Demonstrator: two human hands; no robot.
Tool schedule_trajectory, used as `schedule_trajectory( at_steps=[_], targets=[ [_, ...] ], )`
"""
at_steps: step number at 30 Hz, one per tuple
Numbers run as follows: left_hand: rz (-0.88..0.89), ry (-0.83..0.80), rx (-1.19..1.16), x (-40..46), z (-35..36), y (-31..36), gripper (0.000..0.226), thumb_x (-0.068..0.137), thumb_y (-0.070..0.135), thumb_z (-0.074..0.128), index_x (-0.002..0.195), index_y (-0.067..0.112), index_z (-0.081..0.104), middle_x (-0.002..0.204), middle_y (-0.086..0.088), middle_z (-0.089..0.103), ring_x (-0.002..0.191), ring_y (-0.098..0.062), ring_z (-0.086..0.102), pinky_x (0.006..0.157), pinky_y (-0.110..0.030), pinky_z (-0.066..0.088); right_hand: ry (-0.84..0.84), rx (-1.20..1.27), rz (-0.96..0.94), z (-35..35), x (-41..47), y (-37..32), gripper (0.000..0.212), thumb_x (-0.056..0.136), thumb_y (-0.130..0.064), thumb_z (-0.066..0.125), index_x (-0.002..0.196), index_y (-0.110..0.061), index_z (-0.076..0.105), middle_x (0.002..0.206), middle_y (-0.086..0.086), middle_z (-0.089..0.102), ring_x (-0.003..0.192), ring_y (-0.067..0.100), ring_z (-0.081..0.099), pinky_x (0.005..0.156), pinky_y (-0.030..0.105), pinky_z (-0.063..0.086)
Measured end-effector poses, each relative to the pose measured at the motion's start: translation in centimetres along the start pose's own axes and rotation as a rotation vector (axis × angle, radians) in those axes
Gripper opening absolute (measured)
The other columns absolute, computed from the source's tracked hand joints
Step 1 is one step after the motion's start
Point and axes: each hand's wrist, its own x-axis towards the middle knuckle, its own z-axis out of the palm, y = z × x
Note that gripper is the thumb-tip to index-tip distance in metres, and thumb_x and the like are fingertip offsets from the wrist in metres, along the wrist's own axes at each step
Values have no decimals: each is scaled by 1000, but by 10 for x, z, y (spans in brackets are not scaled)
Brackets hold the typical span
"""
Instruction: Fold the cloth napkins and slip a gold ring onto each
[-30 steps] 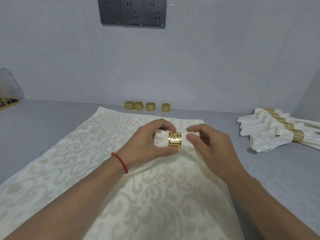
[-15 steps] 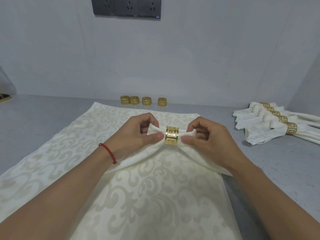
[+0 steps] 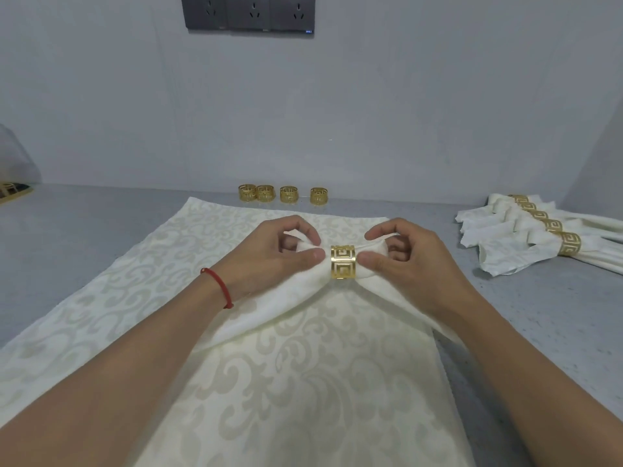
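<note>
A folded cream napkin (image 3: pixel 266 310) is threaded through a gold ring (image 3: pixel 343 262) with a square key pattern, held just above a patterned cream cloth (image 3: pixel 303 382). My left hand (image 3: pixel 269 257) pinches the napkin end on the ring's left side. My right hand (image 3: pixel 408 261) pinches the napkin end on the ring's right side. Both thumbs touch the ring's edges. The napkin's two tails hang down under my wrists onto the cloth.
Several loose gold rings (image 3: pixel 286 193) stand in a row by the back wall. At the right lies a pile of ringed napkins (image 3: pixel 539 237) on the grey table (image 3: pixel 556 315). A dark socket panel (image 3: pixel 249 11) is on the wall.
My hands have drawn apart, pulling the napkin ends out on both sides of the ring. The ring now sits at the napkin's middle.
</note>
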Motion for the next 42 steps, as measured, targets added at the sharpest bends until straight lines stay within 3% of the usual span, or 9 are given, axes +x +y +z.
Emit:
schedule_trajectory(
  at_steps=[4, 8, 11, 17, 20, 26, 30, 37, 42],
  targets=[
    [-142, -190, 185, 0, -8, 27, 43, 83, 53, 73, 123, 41, 63, 95, 2, 73, 77, -14, 63, 70, -22, 49, -72, 4, 36, 1, 2, -13, 16, 81, -30, 86, 95, -28, 79, 91, 2, 77, 83, 18, 73, 84, 40, 56],
    [-128, -257, 363, -8, -6, 43, 36, 77, 66, 72, 98, 37, 77, 107, -2, 73, 80, -31, 59, 70, -33, 51, -147, -9, 97, 5, -4, -30, 16, 80, -31, 87, 92, -23, 79, 69, -7, 68, 60, 5, 58, 67, 29, 44],
    [-110, -254, 320, -23, -8, 46, 32, 78, 58, 76, 99, 34, 77, 110, 12, 72, 111, -29, 62, 102, -50, 46, -202, 56, 157, 1, -14, -37, 16, 83, -27, 85, 95, -16, 80, 80, 1, 77, 71, 11, 68, 74, 32, 50],
    [-197, -252, 168, -46, -6, 50, 33, 86, 47, 72, 108, 23, 75, 99, 17, 72, 80, -1, 65, 73, -16, 49, -153, -74, 173, 8, -38, -42, 20, 93, -42, 72, 101, -24, 78, 77, -10, 71, 66, 3, 63, 70, 24, 46],
    [-350, -249, -41, -52, -7, 38, 31, 93, 29, 69, 114, 7, 72, 105, -4, 74, 96, -16, 70, 87, -26, 55, -94, -220, 200, 12, -41, -33, 23, 92, -48, 71, 100, -27, 76, 73, -15, 59, 62, 3, 53, 62, 22, 38],
    [-323, -85, 242, -64, 10, 14, 18, 86, 36, 76, 98, 23, 80, 76, 14, 73, 66, 0, 64, 64, -17, 48, -127, -465, 243, 29, -51, -15, 35, 87, -54, 72, 100, -22, 69, 84, -7, 59, 70, 7, 56, 59, 21, 39],
    [-371, 2, 120, -63, 12, 2, 13, 81, 25, 83, 93, 21, 82, 90, 8, 77, 92, -11, 71, 80, -23, 56, -105, -415, 268, 30, -52, -14, 38, 84, -50, 78, 100, -17, 68, 87, -2, 61, 68, 8, 54, 57, 22, 39],
    [-383, 58, 86, -62, 12, 8, 22, 81, 21, 82, 102, 18, 78, 96, -4, 75, 92, -16, 71, 80, -25, 57, -159, -246, 362, 19, -50, -27, 44, 92, -41, 70, 83, 2, 71, 67, 8, 60, 58, 19, 48, 65, 32, 43],
    [-307, 69, -32, -65, 16, 27, 30, 82, 2, 77, 111, 10, 72, 76, -3, 67, 81, -19, 73, 82, -29, 59, -60, -40, 323, -10, -58, -29, 34, 97, -23, 67, 91, 10, 73, 66, 12, 64, 56, 15, 52, 68, 36, 44]
  ],
)
